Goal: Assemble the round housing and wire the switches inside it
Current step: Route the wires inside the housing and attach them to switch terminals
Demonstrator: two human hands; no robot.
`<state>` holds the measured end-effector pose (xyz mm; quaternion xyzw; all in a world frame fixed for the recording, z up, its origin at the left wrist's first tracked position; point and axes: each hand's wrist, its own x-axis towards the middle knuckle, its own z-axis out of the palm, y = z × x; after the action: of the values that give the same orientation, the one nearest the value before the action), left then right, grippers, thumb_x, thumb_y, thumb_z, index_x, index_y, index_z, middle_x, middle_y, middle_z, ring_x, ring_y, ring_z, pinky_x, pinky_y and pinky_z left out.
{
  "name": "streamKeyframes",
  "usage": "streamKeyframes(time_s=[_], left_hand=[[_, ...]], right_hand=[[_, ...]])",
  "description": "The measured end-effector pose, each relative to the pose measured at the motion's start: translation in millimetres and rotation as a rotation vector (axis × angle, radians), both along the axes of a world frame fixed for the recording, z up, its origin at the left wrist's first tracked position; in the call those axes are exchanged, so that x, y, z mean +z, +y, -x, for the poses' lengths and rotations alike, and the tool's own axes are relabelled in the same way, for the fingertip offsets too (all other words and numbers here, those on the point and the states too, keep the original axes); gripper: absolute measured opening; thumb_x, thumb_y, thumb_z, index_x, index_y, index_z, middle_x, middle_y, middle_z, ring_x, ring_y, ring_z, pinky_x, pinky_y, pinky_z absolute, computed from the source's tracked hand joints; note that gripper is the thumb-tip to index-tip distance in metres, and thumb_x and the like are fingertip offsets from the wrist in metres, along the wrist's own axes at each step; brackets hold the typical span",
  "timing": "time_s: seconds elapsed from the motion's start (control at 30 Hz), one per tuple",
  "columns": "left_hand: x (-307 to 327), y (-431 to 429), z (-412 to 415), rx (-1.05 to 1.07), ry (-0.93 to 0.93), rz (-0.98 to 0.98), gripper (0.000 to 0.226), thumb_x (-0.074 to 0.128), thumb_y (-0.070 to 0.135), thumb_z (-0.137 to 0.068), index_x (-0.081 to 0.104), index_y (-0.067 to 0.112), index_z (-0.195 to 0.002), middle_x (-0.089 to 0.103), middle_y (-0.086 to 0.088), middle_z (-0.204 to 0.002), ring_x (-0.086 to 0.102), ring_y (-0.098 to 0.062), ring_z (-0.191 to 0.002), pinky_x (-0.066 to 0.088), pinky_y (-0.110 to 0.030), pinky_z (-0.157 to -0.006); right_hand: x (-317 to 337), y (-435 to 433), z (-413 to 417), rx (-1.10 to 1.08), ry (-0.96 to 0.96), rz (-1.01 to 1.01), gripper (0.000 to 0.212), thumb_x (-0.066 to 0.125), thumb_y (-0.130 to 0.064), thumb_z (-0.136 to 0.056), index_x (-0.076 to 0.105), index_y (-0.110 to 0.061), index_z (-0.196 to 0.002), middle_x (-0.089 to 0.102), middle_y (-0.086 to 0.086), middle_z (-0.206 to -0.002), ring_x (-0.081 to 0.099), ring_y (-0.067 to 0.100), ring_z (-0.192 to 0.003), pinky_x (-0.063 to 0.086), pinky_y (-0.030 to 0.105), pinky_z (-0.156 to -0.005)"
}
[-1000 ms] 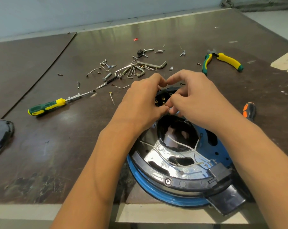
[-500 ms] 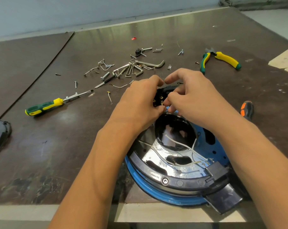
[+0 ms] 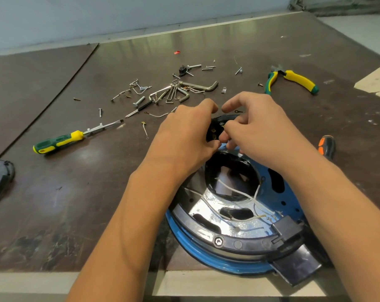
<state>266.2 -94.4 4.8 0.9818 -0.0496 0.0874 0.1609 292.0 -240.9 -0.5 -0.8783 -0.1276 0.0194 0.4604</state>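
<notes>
Round housing (image 3: 239, 244), white wires (image 3: 234, 188) inside; fingers (image 3: 208, 106) of left hand (image 3: 184, 136) and right hand (image 3: 256, 125) pinching switch block (image 3: 214, 130)

We find open desk (image 3: 76, 203) left of the round housing (image 3: 239, 245); beyond it, loose screws (image 3: 100, 112), hex keys (image 3: 178, 94), a screwdriver (image 3: 60, 141) and pliers (image 3: 293, 80) clutter our reach.

Soft, even daylight lit the scene. A pale sheen lay on the table (image 3: 54, 192) beyond the round housing (image 3: 195, 251), and hard glare flashed off the chrome plate (image 3: 208, 205) inside it. Shadows beside it were faint. Table edges far from it bowed; focus stayed sharp.
</notes>
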Motion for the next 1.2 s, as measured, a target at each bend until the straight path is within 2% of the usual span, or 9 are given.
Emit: streamKeyframes(time_s=[0.3,0.47,0.63,0.77,0.9,1.03,1.13,1.2], left_hand=[[2,0,-2,-0.008,-0.003,0.026,0.064,0.077,0.038,-0.076,0.048,0.029,-0.133,0.067,-0.004,-0.115,0.062,-0.030,-0.111,0.052,-0.045,-0.091],[3,-3,-2,-0.009,-0.024,-0.033,0.061,0.078,0.041,-0.074,0.048,0.029,-0.127,0.067,0.000,-0.109,0.061,-0.028,-0.106,0.053,-0.044,-0.082],[5,-3,0,-0.006,-0.004,0.029,0.065,0.081,0.045,-0.070,0.045,0.028,-0.121,0.068,0.000,-0.102,0.060,-0.028,-0.104,0.050,-0.040,-0.078],[11,5,4,-0.048,0.047,0.021,0.064,0.081,0.042,-0.071,0.046,0.025,-0.122,0.064,0.000,-0.112,0.059,-0.025,-0.108,0.051,-0.043,-0.086],[15,16,5,-0.057,0.048,0.082,0.045,0.072,0.031,-0.082,0.053,0.024,-0.122,0.065,0.002,-0.116,0.061,-0.018,-0.106,0.052,-0.038,-0.091],[9,16,4,-0.077,0.114,0.057,0.054,0.070,0.023,-0.082,0.049,0.024,-0.132,0.062,0.003,-0.126,0.056,-0.019,-0.118,0.049,-0.041,-0.095],[6,17,5,-0.079,0.099,0.117,0.057,0.075,0.024,-0.079,0.051,0.026,-0.130,0.064,0.003,-0.120,0.059,-0.019,-0.111,0.052,-0.042,-0.092],[6,19,5,-0.087,0.088,0.130,0.051,0.080,0.028,-0.076,0.055,0.026,-0.121,0.065,0.006,-0.113,0.060,-0.016,-0.106,0.052,-0.038,-0.088]], right_hand=[[-2,-1,-1,0.000,-0.022,0.003,0.031,0.057,-0.015,-0.089,0.058,-0.028,-0.117,0.074,-0.001,-0.075,0.071,0.009,-0.075,0.059,0.036,-0.078],[-2,-1,-4,0.022,0.032,-0.100,0.034,0.052,-0.009,-0.085,0.060,-0.025,-0.114,0.075,0.003,-0.072,0.073,0.011,-0.064,0.054,0.030,-0.059],[-5,-1,-5,0.044,0.010,-0.078,0.036,0.053,-0.010,-0.086,0.059,-0.024,-0.118,0.075,0.001,-0.070,0.073,0.011,-0.063,0.058,0.034,-0.064],[-5,-2,-6,0.037,0.019,-0.069,0.035,0.054,-0.014,-0.083,0.060,-0.024,-0.116,0.076,0.001,-0.074,0.073,0.013,-0.070,0.061,0.041,-0.070],[-5,-3,-4,0.046,0.004,-0.053,0.034,0.055,-0.010,-0.085,0.062,-0.025,-0.115,0.076,0.002,-0.074,0.073,0.014,-0.074,0.061,0.044,-0.074],[-4,-4,-2,0.061,-0.011,-0.020,0.036,0.055,-0.009,-0.085,0.062,-0.026,-0.117,0.075,0.001,-0.072,0.072,0.012,-0.077,0.061,0.043,-0.075],[-3,-4,-2,0.067,-0.021,-0.017,0.037,0.055,-0.009,-0.085,0.062,-0.026,-0.117,0.075,0.001,-0.072,0.072,0.012,-0.077,0.061,0.044,-0.075],[-3,-4,-2,0.072,-0.026,-0.015,0.037,0.055,-0.008,-0.086,0.061,-0.026,-0.118,0.075,0.003,-0.073,0.072,0.013,-0.077,0.061,0.043,-0.075]])
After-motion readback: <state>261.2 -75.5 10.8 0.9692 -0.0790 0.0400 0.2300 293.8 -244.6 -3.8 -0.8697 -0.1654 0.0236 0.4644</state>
